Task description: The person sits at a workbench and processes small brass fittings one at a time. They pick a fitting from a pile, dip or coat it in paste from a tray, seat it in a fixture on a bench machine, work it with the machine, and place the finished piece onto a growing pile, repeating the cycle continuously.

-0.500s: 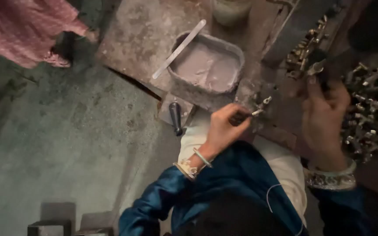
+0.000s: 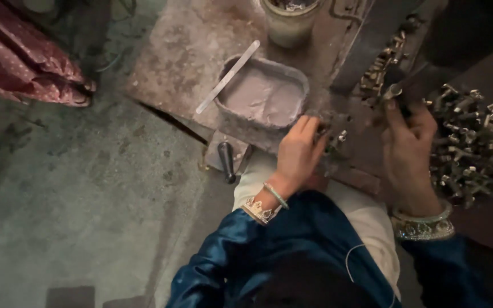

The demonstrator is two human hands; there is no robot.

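Note:
My left hand rests by the near corner of a grey rectangular tray filled with pale paste. Its fingers curl over small metal pieces on the worn work surface. My right hand is raised further right, its fingertips pinching a small silvery metal part. That hand sits just left of a large pile of small metal fittings. Both wrists wear bangles below blue satin sleeves.
A flat pale stick leans on the tray's far left rim. A jar stands behind the tray. A dark-handled tool lies below the tray. More fittings lie along a dark bar. Another person's pink dotted garment is at the upper left above a concrete floor.
My left hand has moved up toward the tray corner and curled over the small pieces; the thin tool it held earlier no longer shows. My right hand stays by the fittings pile.

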